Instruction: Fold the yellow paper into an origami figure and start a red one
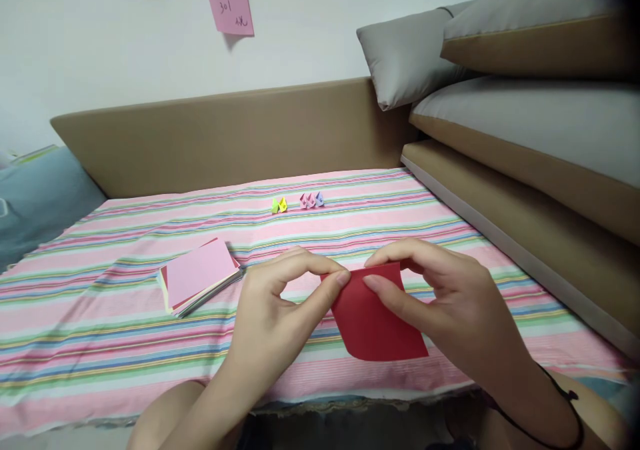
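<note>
A red sheet of paper (380, 327) hangs between my two hands, just above the striped cloth. My left hand (285, 303) pinches its upper left edge between thumb and forefinger. The top edge is gripped by my right hand (445, 297), with the thumb on the near face and the fingers behind. The lower part of the sheet hangs loose and curves at the bottom left corner. Left of my left hand lies a stack of coloured paper (200, 273), with a pink sheet on top.
Small folded paper pieces, yellow-green (279, 205) and pink and purple (311, 201), stand on the striped cloth (125, 343) farther back. Grey and brown cushions (540, 130) are piled at the right. A brown backrest (240, 137) borders the far side; a blue cushion (40, 190) sits left.
</note>
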Motion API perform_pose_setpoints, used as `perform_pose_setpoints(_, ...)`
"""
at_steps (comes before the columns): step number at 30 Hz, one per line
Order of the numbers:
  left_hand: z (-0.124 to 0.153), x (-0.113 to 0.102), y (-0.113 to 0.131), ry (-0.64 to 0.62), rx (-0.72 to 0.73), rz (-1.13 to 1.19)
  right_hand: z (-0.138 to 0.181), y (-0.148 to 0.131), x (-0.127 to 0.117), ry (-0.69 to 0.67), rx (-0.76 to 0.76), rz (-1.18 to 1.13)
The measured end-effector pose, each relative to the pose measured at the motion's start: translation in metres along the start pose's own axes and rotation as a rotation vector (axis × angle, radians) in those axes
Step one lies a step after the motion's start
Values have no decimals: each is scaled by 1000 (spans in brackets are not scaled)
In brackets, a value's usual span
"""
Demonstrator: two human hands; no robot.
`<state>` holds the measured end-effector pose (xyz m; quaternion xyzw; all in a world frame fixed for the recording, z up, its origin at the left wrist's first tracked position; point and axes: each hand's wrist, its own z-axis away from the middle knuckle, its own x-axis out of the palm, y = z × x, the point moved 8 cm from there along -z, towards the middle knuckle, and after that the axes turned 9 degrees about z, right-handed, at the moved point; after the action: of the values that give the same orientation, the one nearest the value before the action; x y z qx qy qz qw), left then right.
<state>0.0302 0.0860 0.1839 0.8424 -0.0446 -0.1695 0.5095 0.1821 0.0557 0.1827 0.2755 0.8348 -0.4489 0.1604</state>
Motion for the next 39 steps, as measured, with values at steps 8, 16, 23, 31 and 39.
perform_pose_setpoints(8, 1, 4, -1, -24, -9, 1, 0, -1, 3, -41, 48, -10)
perform_pose_setpoints(16, 0, -1, -2, -2, -8, -15, -3, 6, -15, 36, 66, -10)
perform_pose_setpoints(23, 0, -9, -2, 54, -19, -15, -2, 15, -23, 22, 109, -55)
perform_pose_setpoints(31, 0, -8, -2, 44, -32, -3, 3, 10, -5, -76, 169, -158)
perform_pose_setpoints(39, 1, -9, 0, 54, -17, -23, 2, 8, -10, -45, 162, -138)
